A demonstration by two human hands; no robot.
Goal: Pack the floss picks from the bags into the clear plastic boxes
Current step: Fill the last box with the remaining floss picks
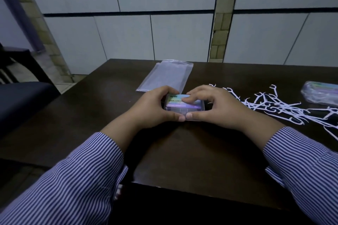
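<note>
We have the box (184,107) on the desk (182,151) as our reference, left hand (151,109) on its left end, right hand (214,106) on its right end. Empty bag (164,76) lies just behind it. Loose floss picks (279,109) are spread right of it. Filled bag (321,95) sits far right, beyond the picks.

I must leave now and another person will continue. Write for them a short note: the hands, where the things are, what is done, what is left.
Left hand and right hand both grip one clear plastic box at the table's middle, lid down, thumbs on its near edge.
Loose floss picks lie scattered to the right.
An empty-looking bag lies flat behind the box.
Another pack sits at the far right; what it holds is unclear.
Done: picks are out of a bag; the held box looks closed.
Left: pack the scattered picks.
</note>
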